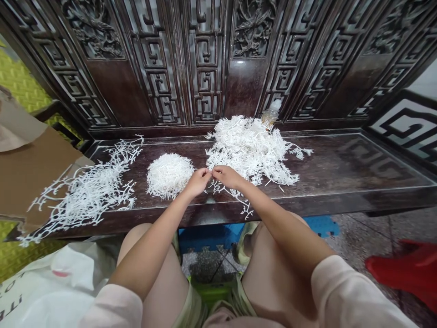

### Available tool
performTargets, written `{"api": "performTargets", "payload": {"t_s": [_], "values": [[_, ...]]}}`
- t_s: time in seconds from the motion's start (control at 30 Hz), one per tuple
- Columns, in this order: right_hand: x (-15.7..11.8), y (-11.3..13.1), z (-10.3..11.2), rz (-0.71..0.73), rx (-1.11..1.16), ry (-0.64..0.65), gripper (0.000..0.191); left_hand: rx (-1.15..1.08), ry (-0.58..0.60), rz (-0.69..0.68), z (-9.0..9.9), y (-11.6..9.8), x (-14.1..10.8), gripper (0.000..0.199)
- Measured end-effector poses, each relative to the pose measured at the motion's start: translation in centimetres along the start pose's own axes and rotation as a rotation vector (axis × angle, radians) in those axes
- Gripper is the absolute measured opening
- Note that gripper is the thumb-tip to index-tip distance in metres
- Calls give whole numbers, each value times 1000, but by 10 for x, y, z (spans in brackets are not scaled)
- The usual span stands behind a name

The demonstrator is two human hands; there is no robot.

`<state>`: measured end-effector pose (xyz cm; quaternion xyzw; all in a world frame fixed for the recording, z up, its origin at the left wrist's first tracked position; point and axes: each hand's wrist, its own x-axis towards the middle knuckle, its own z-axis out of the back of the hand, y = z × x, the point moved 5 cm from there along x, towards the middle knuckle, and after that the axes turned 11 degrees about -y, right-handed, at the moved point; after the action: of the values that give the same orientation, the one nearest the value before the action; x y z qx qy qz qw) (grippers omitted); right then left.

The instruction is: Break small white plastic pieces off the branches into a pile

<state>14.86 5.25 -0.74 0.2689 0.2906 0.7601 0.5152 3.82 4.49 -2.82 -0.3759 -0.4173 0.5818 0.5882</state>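
Note:
My left hand (pixel 200 181) and my right hand (pixel 225 176) meet at the bench's front, fingertips pinched close together. A thin white branched plastic sprig (pixel 237 196) runs from under my right fingers down over the bench edge, and my right hand appears closed on it. Whatever lies between my left fingertips is too small to make out. Just left of my left hand is a rounded heap of small white pieces (pixel 170 175). Behind my right hand spreads a large tangled pile of white sprigs (pixel 247 148). Barer white branched stems (pixel 99 191) lie at the far left.
The dark wooden bench (pixel 341 168) has a carved back (pixel 205 59). A clear bottle with a white cap (pixel 272 112) stands behind the large pile. Cardboard (pixel 37 168) and a white bag (pixel 64 278) are at left. A red plastic object (pixel 406 271) is at lower right.

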Motion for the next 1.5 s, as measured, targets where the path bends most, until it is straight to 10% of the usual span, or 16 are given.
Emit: {"api": "performTargets", "payload": {"t_s": [0.37,0.57,0.87,1.23,1.5], "values": [[-5,22,-2,124,-607,-58,24,33,-74,-7,2,-6,-3,15],[5,-39,11,-211,-693,52,23,-93,-215,5,33,-23,-11,15],[-7,-54,29,-273,30,35,20,-146,-289,140,93,8,12,25],[-3,1,-10,-487,677,-72,16,-202,-23,191,59,-5,0,34],[-5,7,-16,-395,1044,-11,40,-140,80,-16,29,-19,-1,27]]}}
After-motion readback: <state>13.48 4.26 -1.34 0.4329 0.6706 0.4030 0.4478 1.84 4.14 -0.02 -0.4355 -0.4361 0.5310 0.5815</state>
